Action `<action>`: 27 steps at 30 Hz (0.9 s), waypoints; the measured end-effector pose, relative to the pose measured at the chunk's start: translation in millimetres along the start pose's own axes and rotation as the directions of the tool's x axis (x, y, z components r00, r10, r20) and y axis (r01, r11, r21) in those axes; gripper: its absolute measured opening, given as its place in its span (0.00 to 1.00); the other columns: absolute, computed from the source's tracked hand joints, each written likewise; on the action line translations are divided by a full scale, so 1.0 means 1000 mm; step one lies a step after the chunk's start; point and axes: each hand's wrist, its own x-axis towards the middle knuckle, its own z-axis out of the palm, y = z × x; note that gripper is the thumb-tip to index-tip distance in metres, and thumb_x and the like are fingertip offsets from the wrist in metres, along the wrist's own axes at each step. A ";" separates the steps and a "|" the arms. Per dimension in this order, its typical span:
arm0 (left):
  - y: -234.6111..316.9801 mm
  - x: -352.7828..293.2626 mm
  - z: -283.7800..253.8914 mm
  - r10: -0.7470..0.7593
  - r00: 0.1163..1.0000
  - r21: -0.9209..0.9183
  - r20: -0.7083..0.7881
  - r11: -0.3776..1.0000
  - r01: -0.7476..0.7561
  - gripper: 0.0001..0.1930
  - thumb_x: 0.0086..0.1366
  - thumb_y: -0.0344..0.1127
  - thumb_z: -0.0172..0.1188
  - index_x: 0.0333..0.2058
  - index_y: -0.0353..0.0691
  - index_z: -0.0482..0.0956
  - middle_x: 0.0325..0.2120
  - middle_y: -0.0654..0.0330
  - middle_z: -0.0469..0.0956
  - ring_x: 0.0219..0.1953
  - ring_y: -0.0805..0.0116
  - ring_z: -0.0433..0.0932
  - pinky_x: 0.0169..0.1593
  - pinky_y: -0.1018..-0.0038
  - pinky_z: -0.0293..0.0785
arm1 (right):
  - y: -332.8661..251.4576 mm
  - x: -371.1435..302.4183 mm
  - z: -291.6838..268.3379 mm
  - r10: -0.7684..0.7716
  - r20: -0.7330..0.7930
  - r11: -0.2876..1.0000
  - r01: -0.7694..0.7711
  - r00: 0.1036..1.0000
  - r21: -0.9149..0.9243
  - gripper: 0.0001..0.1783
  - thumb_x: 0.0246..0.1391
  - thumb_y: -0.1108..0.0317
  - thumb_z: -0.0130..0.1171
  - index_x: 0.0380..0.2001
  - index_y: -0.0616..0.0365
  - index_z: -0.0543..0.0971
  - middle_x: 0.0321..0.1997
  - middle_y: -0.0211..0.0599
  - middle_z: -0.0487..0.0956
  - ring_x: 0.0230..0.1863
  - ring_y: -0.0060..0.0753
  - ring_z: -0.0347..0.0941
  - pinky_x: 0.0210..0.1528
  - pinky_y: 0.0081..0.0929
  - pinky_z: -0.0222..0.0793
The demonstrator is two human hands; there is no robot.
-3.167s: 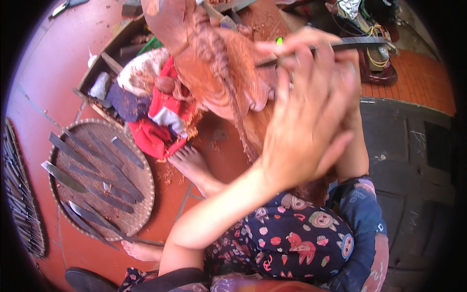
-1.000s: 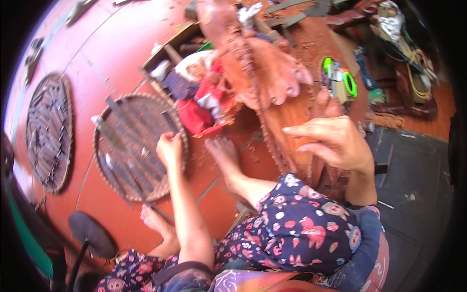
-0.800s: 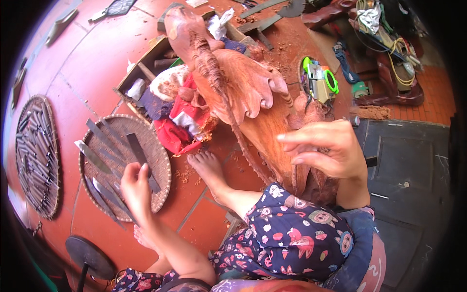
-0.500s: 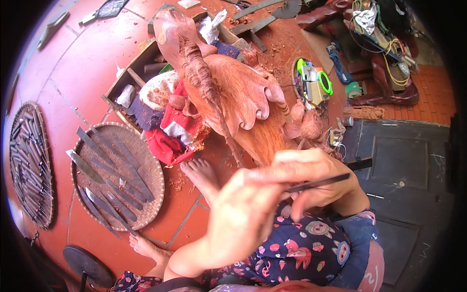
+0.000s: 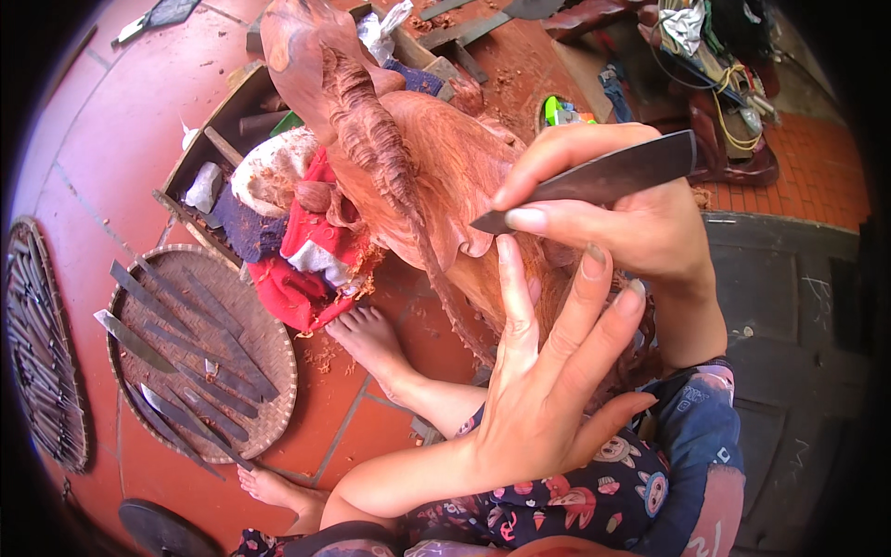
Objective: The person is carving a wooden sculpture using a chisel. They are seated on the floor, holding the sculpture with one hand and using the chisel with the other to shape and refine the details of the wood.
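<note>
A large reddish wood carving (image 5: 436, 148) with scalloped, curling edges and a ridged, rope-like strip leans in front of me. My right hand (image 5: 622, 204) grips a dark, flat, pointed blade (image 5: 613, 172) between thumb and fingers. Its tip lies at a curled edge of the carving; whether it touches I cannot tell. My left hand (image 5: 557, 371) is open with its fingers spread, holding nothing. The left index fingertip is at the same curled edge, just below the blade's tip. Part of the carving's lower right side is hidden behind my hands.
Left of my feet lies a round woven tray (image 5: 278, 427) with several flat blades. Another woven basket (image 5: 83, 436) full of slim tools is at the far left. A wooden box (image 5: 176, 200) and red cloth (image 5: 288, 292) sit beside the carving. A dark panel (image 5: 761, 297) is at right.
My hands, close together before, have parted. The right hand has moved up with the blade, which now points at the carving's edge. My left fingers have spread. The view has shifted slightly.
</note>
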 end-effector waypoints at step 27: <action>-0.024 0.013 -0.003 0.061 0.996 -0.136 -0.069 0.988 -0.070 0.54 0.48 0.24 0.73 0.72 0.33 0.50 0.70 0.26 0.42 0.72 0.21 0.37 0.68 0.29 0.29 | 0.010 0.037 0.002 -0.238 0.197 0.887 0.295 0.951 -0.356 0.06 0.48 0.75 0.66 0.26 0.68 0.81 0.25 0.35 0.81 0.31 0.34 0.80 0.64 0.47 0.70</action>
